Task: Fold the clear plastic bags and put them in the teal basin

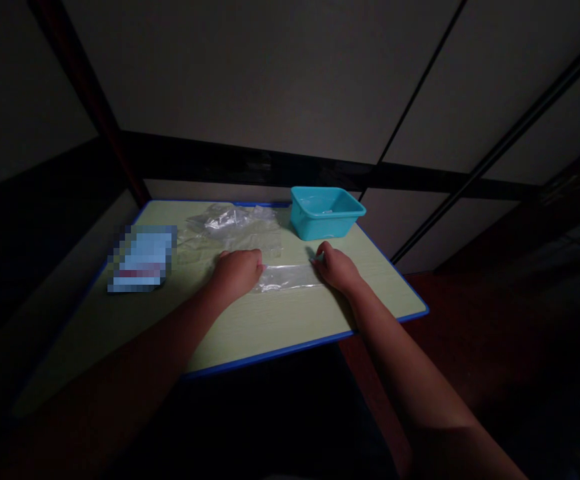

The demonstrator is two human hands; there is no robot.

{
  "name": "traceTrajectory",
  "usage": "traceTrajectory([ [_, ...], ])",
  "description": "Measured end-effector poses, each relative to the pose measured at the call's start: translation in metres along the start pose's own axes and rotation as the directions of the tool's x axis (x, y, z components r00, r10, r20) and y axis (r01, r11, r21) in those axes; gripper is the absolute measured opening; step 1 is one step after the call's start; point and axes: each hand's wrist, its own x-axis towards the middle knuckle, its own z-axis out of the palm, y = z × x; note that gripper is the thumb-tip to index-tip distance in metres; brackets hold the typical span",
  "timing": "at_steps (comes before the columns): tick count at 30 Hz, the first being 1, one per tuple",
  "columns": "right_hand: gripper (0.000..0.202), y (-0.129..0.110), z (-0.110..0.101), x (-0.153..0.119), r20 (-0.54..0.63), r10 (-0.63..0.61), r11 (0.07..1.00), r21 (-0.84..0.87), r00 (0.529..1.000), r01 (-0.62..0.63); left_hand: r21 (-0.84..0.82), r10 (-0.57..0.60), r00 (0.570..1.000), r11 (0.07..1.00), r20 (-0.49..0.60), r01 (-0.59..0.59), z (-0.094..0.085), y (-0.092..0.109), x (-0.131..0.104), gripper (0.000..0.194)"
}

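A clear plastic bag (290, 277) stretches flat between my two hands, low over the table. My left hand (237, 272) is closed on its left end, knuckles up. At the other end my right hand (337, 268) pinches the bag near its upper edge, thumb and forefinger together. More clear plastic bags (230, 223) lie in a crumpled, overlapping heap just beyond my left hand. Behind my right hand stands a turquoise plastic basket (324, 227); whatever lies inside is too dark to make out.
The pale table (270, 327) has a blue edge and stands close to a light panelled wall (250, 80). A phone-like object with a blurred screen (145, 259) lies on the left side. Dark reddish floor (445, 347) shows at the right.
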Motion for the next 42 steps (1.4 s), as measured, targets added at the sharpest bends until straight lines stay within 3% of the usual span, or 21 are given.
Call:
traceTrajectory([
  [4,0.024,-0.002,-0.002,-0.002,0.006,-0.024,0.997,-0.068,1.0,0.025,0.088,0.072,0.982,0.994,-0.175,-0.057,-0.006,0.01,-0.009,0.012],
  [8,0.023,-0.002,-0.002,-0.002,0.005,-0.029,0.996,-0.085,1.0,0.029,0.064,0.239,0.931,0.971,-0.277,-0.23,-0.008,0.032,-0.023,0.022],
  [11,0.023,-0.002,-0.002,-0.002,0.001,-0.036,0.996,-0.088,0.999,0.036,0.021,0.404,0.892,0.912,-0.204,-0.409,-0.001,0.048,-0.032,0.04],
  [15,0.023,-0.003,-0.001,-0.002,-0.003,-0.035,0.994,-0.101,0.999,0.034,-0.042,0.477,0.879,0.878,-0.02,-0.477,0.007,0.06,-0.038,0.068],
  [19,0.022,-0.003,0.001,-0.002,-0.008,-0.041,0.994,-0.103,0.999,0.04,-0.092,0.466,0.883,0.883,0.058,-0.46,0.005,0.071,-0.041,0.077],
  [23,0.02,-0.003,0.002,-0.001,-0.005,-0.044,0.993,-0.11,0.999,0.043,-0.128,0.362,0.918,0.93,0.159,-0.345,0.01,0.091,-0.038,0.083],
  [29,0.019,-0.008,0.001,-0.003,-0.003,-0.035,0.99,-0.134,0.999,0.034,-0.059,0.229,0.954,0.973,0.194,-0.222,0.024,0.108,-0.024,0.088],
  [35,0.022,-0.01,-0.001,-0.002,0.039,-0.013,0.992,-0.123,0.999,0.017,-0.018,0.186,0.956,0.982,0.226,-0.187,0.018,0.097,-0.013,0.087],
  [42,0.021,-0.008,0.002,-0.003,0.005,-0.034,0.995,-0.089,0.999,0.034,0.013,0.199,0.945,0.978,0.259,-0.21,0.02,0.07,-0.021,0.079],
])
